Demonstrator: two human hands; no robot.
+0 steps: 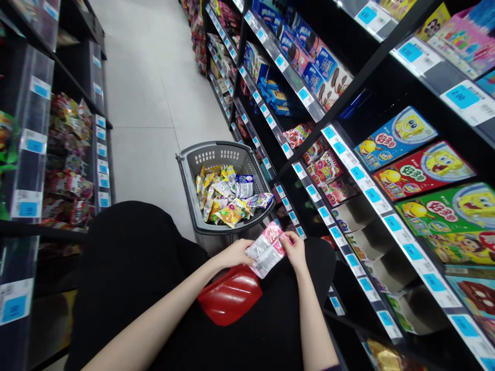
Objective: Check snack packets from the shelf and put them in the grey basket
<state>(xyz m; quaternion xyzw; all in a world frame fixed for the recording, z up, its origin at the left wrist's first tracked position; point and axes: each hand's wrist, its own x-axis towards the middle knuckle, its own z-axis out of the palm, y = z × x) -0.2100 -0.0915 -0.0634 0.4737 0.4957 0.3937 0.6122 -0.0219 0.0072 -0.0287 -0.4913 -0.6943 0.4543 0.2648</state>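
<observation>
Between my two hands is a pink and silver candy bag (266, 251), its printed back turned up towards me. My left hand (238, 253) grips the bag's left edge. On the other side, my right hand (294, 249) pinches the upper right edge. Just below the bag, a glossy red object (232, 294) rests on my lap; its kind is unclear. In front of my knees stands a grey shopping basket (185, 175) on the floor. Several yellow, white and blue snack bags (232, 208) lie piled inside it.
On the right, black shelves hold cartoon snack boxes (423, 167), blue cookie boxes (320, 69) and red candy bags (325, 167). Blue price tags (373, 196) line their edges. The left shelf carries wrapped sweets (71, 154). A grey tiled floor (135, 77) runs between.
</observation>
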